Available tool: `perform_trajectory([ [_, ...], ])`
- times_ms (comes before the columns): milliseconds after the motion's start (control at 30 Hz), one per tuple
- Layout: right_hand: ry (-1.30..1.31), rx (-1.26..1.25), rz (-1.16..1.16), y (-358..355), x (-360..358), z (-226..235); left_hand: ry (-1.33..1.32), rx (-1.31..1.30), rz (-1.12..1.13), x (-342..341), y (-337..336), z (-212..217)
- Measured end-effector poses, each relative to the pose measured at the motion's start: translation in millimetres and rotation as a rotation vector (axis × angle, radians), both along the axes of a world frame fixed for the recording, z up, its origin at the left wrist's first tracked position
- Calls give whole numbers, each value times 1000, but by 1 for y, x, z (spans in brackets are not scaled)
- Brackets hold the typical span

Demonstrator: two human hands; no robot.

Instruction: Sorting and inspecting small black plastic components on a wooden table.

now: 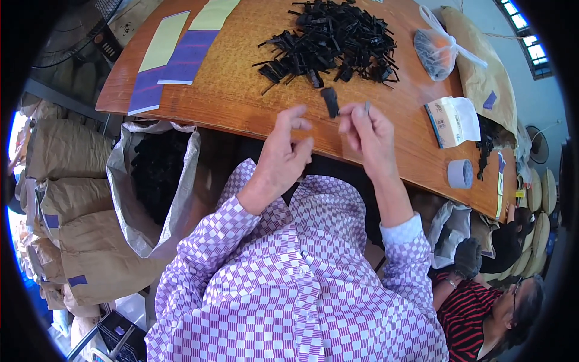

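Observation:
My left hand [281, 151] is lifted just off the table's near edge, its fingers curved and apart with nothing between them. Close to it on the right, my right hand [371, 134] is closed on a thin grey tool [367, 107] whose tip sticks up past the fingers; its kind cannot be made out. A flat black plastic part [329, 102] is at the right fingertips. Whether they grip it or only touch it is unclear. Beyond both hands lies a heap of small black plastic parts [332, 42] with thin prongs.
On the wooden table [241, 78] are purple-and-yellow sheets [181, 54], a knotted plastic bag [434, 53], a small box [452, 122] and a tape roll [459, 174]. An open sack [123, 199] of black parts stands left. A co-worker [482, 317] sits at lower right.

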State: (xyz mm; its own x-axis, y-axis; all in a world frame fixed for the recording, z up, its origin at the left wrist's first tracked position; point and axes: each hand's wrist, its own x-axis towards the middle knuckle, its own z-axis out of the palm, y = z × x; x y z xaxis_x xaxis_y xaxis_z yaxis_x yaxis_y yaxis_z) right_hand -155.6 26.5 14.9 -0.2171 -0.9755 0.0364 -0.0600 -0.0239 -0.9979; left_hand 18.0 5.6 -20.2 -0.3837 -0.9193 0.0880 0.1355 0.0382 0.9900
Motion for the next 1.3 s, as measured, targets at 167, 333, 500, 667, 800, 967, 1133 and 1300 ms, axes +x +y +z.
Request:
perform_trajectory([
  [167, -168, 49, 174, 38, 10, -16, -204, -86, -211, -7, -3, -1],
  [333, -202, 74, 202, 48, 4, -33, -344, -144, -219, -13, 14, -1],
  [500, -320, 76, 161, 50, 5, -41, -441, -333, -243, -18, 21, -5],
  [667, -231, 38, 144, 53, 12, -51, -415, -243, -256, -16, 29, -13],
  [800, -163, 61, 100, 62, 17, -53, -322, -16, -276, -8, 27, -17],
  [967, 123, 156, 119, 67, 26, -44, -284, -28, -281, -1, 27, -17],
  [1133, 276, 103, 136, 63, 32, -40, -224, -78, -243, 0, 28, -25],
  [1300, 325, 48, 96, 63, 34, -47, -415, -153, -237, -1, 27, -11],
])
